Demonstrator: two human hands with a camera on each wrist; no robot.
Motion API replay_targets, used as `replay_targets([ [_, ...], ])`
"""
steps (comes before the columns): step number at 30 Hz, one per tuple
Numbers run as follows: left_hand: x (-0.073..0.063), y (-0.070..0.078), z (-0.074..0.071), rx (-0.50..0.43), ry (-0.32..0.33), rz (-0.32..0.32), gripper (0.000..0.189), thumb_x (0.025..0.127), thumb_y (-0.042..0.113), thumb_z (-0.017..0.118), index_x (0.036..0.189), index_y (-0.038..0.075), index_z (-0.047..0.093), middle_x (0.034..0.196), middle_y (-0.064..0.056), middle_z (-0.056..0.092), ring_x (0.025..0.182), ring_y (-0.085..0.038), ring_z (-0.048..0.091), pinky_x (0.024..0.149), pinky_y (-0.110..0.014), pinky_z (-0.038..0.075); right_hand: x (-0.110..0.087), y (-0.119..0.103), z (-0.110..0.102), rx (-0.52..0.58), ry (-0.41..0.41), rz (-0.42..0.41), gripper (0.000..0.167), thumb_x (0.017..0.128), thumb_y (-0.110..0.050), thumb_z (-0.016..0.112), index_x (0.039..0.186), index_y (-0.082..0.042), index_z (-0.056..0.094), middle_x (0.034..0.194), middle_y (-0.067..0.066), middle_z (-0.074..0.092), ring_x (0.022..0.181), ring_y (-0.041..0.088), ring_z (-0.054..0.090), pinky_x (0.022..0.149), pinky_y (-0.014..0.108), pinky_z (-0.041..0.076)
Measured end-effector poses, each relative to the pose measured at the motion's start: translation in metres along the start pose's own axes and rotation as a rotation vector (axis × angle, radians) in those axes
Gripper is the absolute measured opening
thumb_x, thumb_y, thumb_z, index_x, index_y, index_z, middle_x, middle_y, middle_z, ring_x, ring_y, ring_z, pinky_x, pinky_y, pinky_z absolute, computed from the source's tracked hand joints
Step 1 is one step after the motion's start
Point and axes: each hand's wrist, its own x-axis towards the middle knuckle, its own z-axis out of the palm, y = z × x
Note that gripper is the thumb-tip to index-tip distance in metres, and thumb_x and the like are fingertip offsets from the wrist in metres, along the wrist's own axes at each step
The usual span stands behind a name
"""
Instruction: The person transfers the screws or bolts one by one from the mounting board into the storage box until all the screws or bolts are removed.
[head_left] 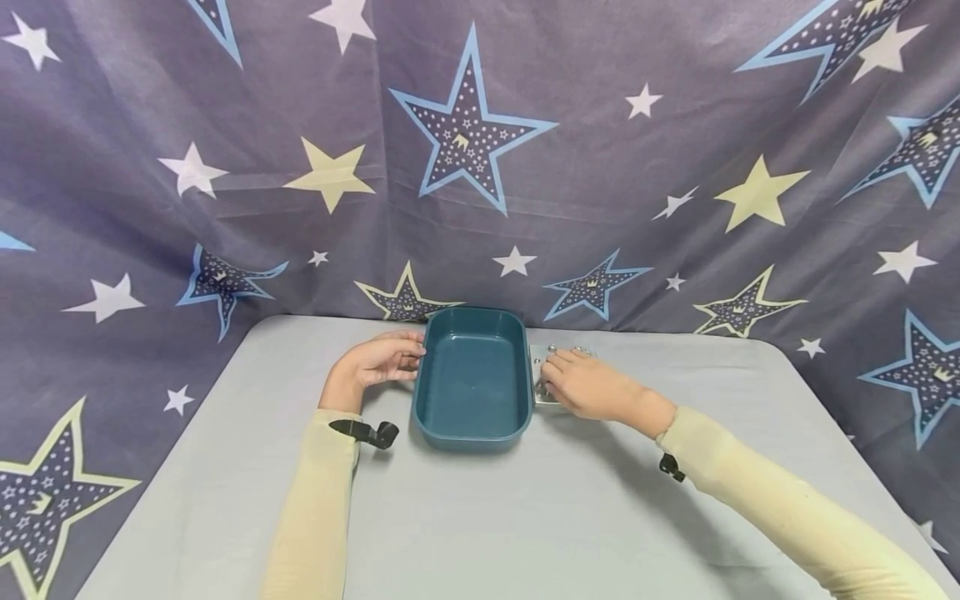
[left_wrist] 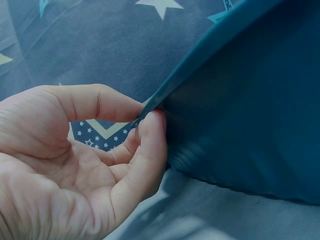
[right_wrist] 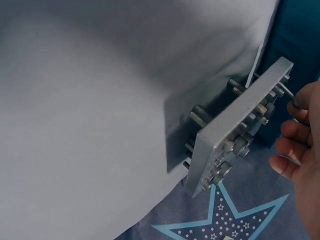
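Pinching tray, long axis 12 to 6 o'clock, at 9 with left hand; pinching pin on plate at tray's 3 with nearer right hand.

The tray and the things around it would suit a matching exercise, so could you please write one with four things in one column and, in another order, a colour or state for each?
Column one
1. Tray
2. Metal plate
3. Left hand
4. Backdrop

Column two
A. Fitted with bolts
B. Patterned with stars
C. Blue-green
D. Pinching a rim

Right pairs: 1-C, 2-A, 3-D, 4-B.
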Motion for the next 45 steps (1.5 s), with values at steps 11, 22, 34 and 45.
replay_targets([
  [11,0.001,0.0,-0.002,0.0,0.001,-0.002,0.014,0.102,0.0,0.047,0.115,0.004,0.048,0.083,0.005,0.063,0.077,-0.006,0.062,0.074,-0.024,0.057,0.0,0.007,-0.003,0.011,0.081,-0.04,0.007,0.1,-0.013,0.061,0.102,-0.008,0.056,0.093,0.004,0.058,0.093,0.022,0.059,0.095,0.041,0.054],
  [22,0.0,-0.001,-0.001,-0.001,0.0,-0.002,0.014,0.102,0.001,0.048,0.115,0.005,0.049,0.085,0.005,0.064,0.079,-0.007,0.062,0.075,-0.024,0.058,0.001,0.015,-0.014,0.124,0.196,-0.015,0.008,0.096,-0.006,0.064,0.099,-0.006,0.056,0.089,0.004,0.059,0.084,0.019,0.054,0.078,0.034,0.051],
  [34,0.001,-0.001,-0.003,-0.011,0.004,-0.002,0.013,0.102,0.0,0.048,0.112,0.007,0.049,0.082,0.006,0.063,0.077,-0.007,0.062,0.074,-0.024,0.058,0.007,0.023,-0.037,0.208,0.288,0.067,0.005,0.097,-0.003,0.063,0.096,-0.005,0.059,0.089,0.006,0.062,0.086,0.022,0.058,0.079,0.037,0.052],
  [45,0.0,0.0,0.001,-0.018,0.008,-0.002,0.014,0.101,0.0,0.048,0.115,0.005,0.048,0.081,0.006,0.063,0.075,-0.006,0.061,0.073,-0.023,0.057,0.014,0.026,-0.062,0.214,0.342,0.151,0.005,0.099,-0.008,0.063,0.097,-0.006,0.06,0.085,0.006,0.061,0.078,0.02,0.053,0.072,0.036,0.047],
])
